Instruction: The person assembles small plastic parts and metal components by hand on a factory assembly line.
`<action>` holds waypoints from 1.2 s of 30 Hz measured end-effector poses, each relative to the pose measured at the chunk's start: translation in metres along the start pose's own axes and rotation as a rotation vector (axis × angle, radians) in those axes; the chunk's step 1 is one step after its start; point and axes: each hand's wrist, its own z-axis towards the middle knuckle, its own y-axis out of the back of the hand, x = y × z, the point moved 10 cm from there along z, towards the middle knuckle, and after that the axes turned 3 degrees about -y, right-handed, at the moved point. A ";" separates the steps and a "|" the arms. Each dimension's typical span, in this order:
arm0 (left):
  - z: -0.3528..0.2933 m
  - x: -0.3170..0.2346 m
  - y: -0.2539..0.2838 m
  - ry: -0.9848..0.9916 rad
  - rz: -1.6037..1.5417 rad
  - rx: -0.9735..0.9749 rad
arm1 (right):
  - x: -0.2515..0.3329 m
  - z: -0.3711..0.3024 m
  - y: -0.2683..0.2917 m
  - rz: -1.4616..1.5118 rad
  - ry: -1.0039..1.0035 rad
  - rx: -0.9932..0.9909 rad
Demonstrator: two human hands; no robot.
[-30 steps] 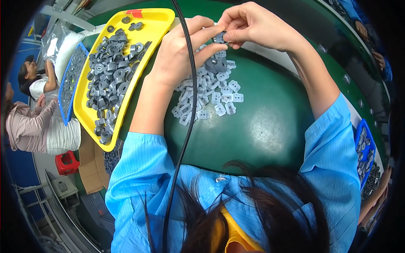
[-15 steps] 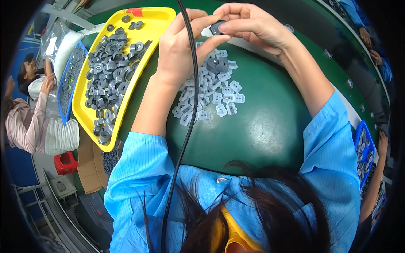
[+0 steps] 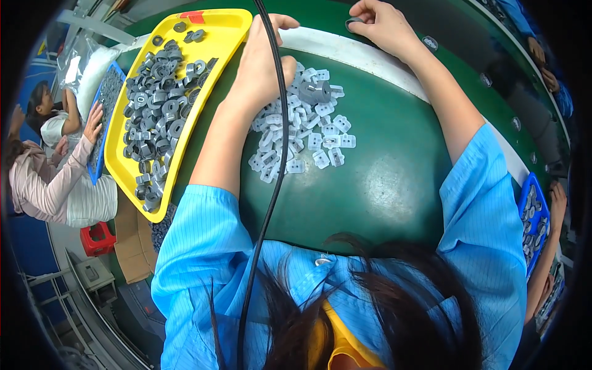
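Note:
My right hand [image 3: 383,29] pinches a small dark grey part [image 3: 353,22] between thumb and fingertips, above the far green strip beyond the white rail. My left hand [image 3: 262,65] is over the far left of the table, index finger and thumb apart, with nothing visible between them. A black cable [image 3: 285,123] runs in front of it and hides part of it. Just below that hand lies a pile of translucent white plastic pieces [image 3: 299,132], with a few dark grey round parts [image 3: 316,91] resting on top.
A yellow tray [image 3: 206,102] of grey ring-shaped parts stands left, beside a blue tray [image 3: 98,145]. Two people sit farther left. A white rail [image 3: 351,52] edges the green table [image 3: 382,191]. Small parts [image 3: 430,43] dot the strip beyond. Another blue tray [image 3: 529,246] is at right.
My hands have moved apart. The right carries the dark grey part away, up and to the right; the left has let go. At far left, a person's hand has moved to the blue tray.

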 end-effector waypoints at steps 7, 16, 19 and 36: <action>-0.019 0.034 0.009 0.250 0.077 0.036 | 0.069 -0.038 -0.030 -0.018 0.281 0.432; -0.065 0.026 0.037 0.428 -0.023 0.183 | 0.085 -0.051 -0.037 -0.119 0.497 0.293; -0.069 0.011 0.043 0.400 0.162 0.179 | 0.071 -0.038 -0.027 -0.079 0.337 0.154; -0.017 0.041 0.008 0.598 -0.562 -0.086 | 0.090 -0.048 -0.035 -0.322 0.376 0.134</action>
